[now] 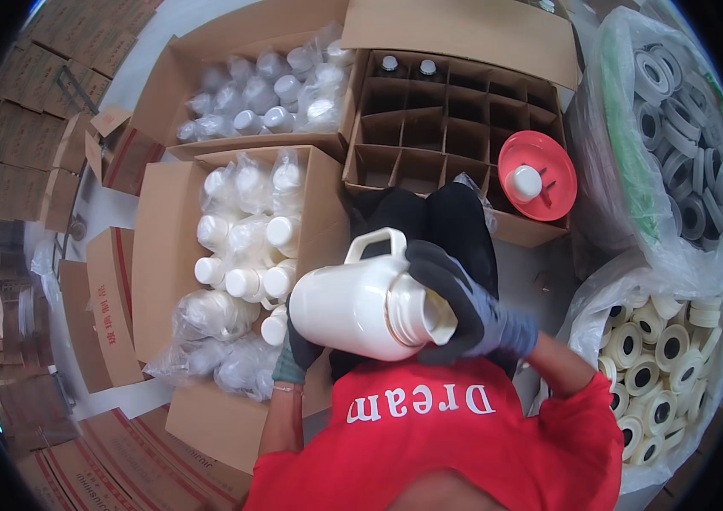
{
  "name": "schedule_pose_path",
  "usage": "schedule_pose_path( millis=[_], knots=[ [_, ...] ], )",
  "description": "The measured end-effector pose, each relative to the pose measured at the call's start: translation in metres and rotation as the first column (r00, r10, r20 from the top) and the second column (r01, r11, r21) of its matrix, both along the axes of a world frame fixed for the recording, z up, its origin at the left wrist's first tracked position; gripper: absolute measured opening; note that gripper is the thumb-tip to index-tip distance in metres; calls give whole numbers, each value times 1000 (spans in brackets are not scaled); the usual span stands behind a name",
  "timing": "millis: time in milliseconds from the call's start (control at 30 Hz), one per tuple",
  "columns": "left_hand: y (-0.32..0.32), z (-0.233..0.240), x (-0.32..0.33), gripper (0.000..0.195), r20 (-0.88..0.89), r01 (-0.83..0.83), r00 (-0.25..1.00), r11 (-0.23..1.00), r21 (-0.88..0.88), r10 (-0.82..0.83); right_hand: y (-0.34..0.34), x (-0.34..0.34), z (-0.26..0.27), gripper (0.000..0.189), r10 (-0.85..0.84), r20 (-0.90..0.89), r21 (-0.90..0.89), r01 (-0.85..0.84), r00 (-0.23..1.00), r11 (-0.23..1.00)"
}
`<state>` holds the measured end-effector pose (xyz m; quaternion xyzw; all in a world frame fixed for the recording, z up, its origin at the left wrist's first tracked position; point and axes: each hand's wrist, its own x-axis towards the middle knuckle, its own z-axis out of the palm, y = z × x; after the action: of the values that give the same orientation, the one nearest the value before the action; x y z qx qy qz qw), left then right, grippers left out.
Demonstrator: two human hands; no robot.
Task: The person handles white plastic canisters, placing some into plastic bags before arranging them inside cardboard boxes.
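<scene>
A cream-white plastic vacuum jug (342, 313) lies tilted over my lap, its handle up and its open, threaded neck pointing right. My left hand (301, 351), in a dark glove with a green cuff, supports the base end and is partly hidden behind it. At the neck and spout, my right hand (464, 306) grips in a black-and-grey glove. A white screw cap (524, 183) rests in a red plastic dish (556, 166) on the divided carton's corner, ahead and to the right.
At left, an open carton (163, 255) holds capped white jugs, several bagged. Behind it stands another carton (246, 150) of bagged jugs. A divided carton (422, 137) holds two capped bottles. Plastic bags of grey rings (681, 128) and cream ring parts (655, 377) stand at right.
</scene>
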<state>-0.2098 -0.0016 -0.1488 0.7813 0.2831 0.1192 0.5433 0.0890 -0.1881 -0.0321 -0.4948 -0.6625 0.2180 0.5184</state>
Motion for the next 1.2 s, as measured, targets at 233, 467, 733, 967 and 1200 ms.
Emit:
schedule_pose_path(
  millis=[233, 467, 733, 967, 1200],
  knots=[
    [43, 24, 83, 66, -49, 255, 940, 599, 759, -338, 50, 26, 91, 98, 167, -26, 39, -165, 986, 985],
    [26, 32, 168, 62, 330, 70, 942, 998, -9, -63, 44, 59, 137, 97, -478, 81, 179, 460, 874, 870],
    [24, 18, 230, 58, 405, 48, 899, 882, -468, 166, 101, 76, 119, 78, -664, -72, 193, 664, 744, 722],
    [30, 10, 235, 54, 368, 5, 896, 822, -569, 249, 134, 85, 117, 80, -450, -2, 82, 449, 893, 890],
    [57, 27, 237, 51, 342, -12, 918, 876, -483, 201, 123, 93, 112, 81, -306, -39, 188, 308, 951, 933]
  ],
)
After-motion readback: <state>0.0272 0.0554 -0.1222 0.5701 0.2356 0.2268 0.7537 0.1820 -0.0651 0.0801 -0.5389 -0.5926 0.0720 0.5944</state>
